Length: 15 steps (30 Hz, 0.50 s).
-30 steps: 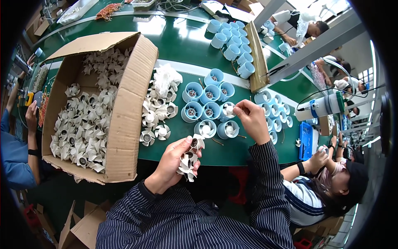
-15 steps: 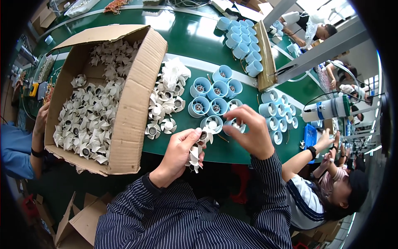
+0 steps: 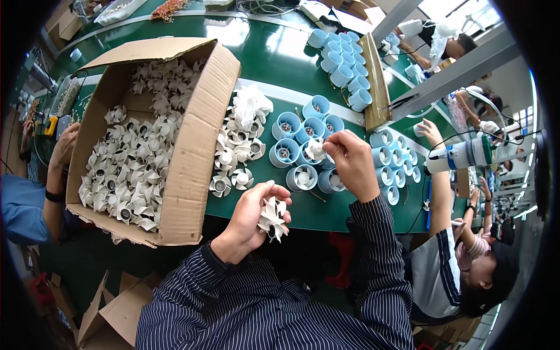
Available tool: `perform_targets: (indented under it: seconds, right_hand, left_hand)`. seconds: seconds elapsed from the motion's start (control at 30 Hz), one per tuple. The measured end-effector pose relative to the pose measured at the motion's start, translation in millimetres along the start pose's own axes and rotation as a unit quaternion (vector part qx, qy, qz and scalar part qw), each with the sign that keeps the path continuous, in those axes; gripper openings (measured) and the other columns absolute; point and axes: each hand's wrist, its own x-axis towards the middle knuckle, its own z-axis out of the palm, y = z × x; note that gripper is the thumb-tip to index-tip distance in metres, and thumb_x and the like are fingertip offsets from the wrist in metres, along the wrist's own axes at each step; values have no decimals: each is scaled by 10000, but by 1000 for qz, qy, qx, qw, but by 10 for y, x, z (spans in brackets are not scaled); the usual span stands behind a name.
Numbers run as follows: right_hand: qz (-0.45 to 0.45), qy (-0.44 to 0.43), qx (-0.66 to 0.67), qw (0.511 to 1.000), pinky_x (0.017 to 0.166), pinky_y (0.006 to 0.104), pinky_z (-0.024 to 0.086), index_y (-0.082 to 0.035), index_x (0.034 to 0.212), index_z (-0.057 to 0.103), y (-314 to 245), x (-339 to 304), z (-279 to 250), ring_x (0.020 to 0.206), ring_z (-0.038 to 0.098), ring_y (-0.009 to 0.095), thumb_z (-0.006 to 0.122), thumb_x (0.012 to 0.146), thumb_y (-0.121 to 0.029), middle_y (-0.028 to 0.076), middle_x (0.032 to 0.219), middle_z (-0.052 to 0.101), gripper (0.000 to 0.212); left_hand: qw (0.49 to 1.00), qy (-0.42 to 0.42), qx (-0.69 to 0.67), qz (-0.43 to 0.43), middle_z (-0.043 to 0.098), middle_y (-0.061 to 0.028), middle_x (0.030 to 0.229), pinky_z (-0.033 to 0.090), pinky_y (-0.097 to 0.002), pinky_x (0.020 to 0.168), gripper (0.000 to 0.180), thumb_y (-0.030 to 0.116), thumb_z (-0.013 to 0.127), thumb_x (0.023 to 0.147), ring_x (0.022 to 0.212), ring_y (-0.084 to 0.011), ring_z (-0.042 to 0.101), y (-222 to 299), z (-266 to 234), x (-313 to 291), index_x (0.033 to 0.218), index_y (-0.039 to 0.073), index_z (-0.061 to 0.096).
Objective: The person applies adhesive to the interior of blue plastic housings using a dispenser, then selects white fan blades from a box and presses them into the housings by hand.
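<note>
My left hand point(image 3: 242, 221) is curled round a few white fan wheels point(image 3: 272, 219) near the table's front edge. Pinched in the fingers of my right hand point(image 3: 357, 165) is a single white fan wheel point(image 3: 315, 150), held over the group of light-blue round housings point(image 3: 284, 147). Metal motor parts show inside several of these housings. Two at the front, a housing with a fan wheel in it point(image 3: 302, 178) and its neighbour point(image 3: 331, 181), have white inside. Loose fan wheels point(image 3: 240, 153) lie left of the housings, with a crumpled white plastic bag point(image 3: 252, 106) behind them.
A large open cardboard box point(image 3: 192, 169) full of fan wheels stands on the green table point(image 3: 262, 209) at left. More blue housings point(image 3: 344, 61) stand at the back beside a wooden bar point(image 3: 373, 81), others at right point(image 3: 385, 157). Co-workers' arms reach in on both sides.
My right hand has taken a fan wheel from my left hand's stack and carried it up over the housings. The co-worker at right has raised an arm.
</note>
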Motion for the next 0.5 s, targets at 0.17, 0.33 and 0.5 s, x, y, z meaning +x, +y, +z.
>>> perform_targets:
  seconds: [0.17,0.33,0.5]
  right_hand:
    - [8,-47,-60,997,716,385,520,20,966,732,107,55,31,789,673,278,763,946,-69,134,895,699,96]
    - [-7,-71,-99,993,752,406,518,9,973,749,87,105,47,839,669,282,778,929,-92,127,895,696,114]
    - [55,-59,-47,996,768,416,526,-4,978,764,-49,80,77,861,674,308,797,908,-105,124,906,703,128]
  left_hand:
    - [1000,19,-2,3,706,-118,1010,629,-404,561,387,350,491,1131,745,-239,718,35,-15,-12,1114,13,682]
    - [999,23,13,25,704,-121,1017,630,-401,558,330,300,512,1121,740,-235,719,21,-27,-14,1113,17,682]
    - [999,21,14,33,703,-126,1008,629,-397,548,295,268,525,1116,717,-230,714,17,-15,-1,1106,17,679]
